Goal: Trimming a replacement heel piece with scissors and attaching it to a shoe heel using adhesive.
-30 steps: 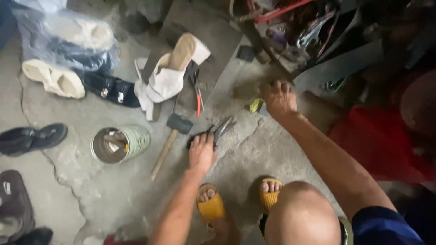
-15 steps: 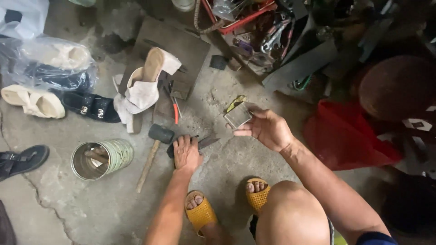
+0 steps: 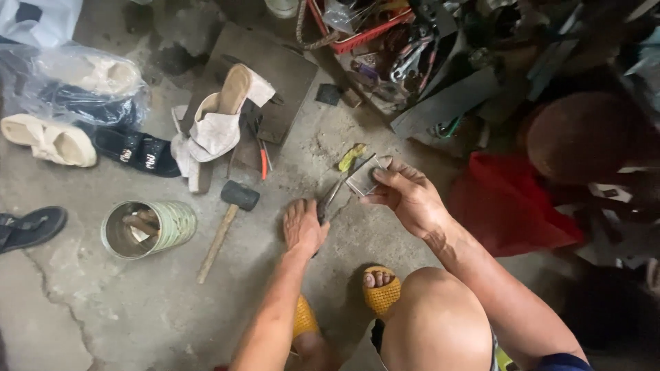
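The right hand point(image 3: 405, 196) has lifted a small flat piece point(image 3: 362, 180) — fingers clamped on it; left hand point(image 3: 304, 227) grips pliers point(image 3: 328, 200) on the floor — the piece might slip.

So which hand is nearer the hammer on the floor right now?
Left. The left hand rests palm-down on the concrete just right of the hammer, on a dark tool. The right hand is farther right, raised, pinching a small flat grey piece.

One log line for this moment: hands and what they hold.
left hand: on floor, gripping metal tool | right hand: raised, holding small flat piece | hammer: lying beside
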